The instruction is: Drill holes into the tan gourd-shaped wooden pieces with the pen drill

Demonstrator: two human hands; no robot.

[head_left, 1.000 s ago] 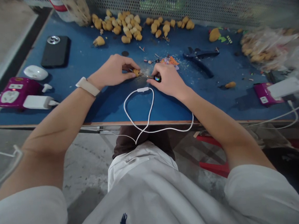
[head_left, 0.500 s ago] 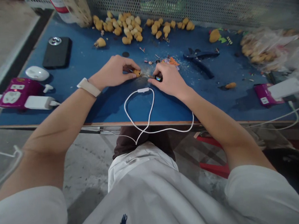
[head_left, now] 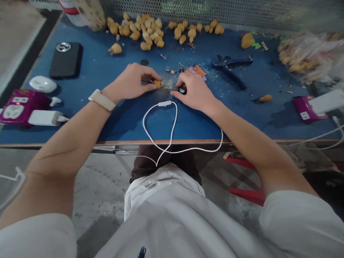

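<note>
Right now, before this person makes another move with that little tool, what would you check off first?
1. Small yellow piece pinched by the fingers of the left hand: ok.
2. Tool gripped in the right hand, with its tip pointing at the piece: ok.
3. Tool tip actually touching the piece: cannot tell, the spot is too small to see.
4. White cable lying in a loose loop between the arms, apart from the piece: ok.
5. Pliers lying off to the right, away from both hands: ok.
</note>
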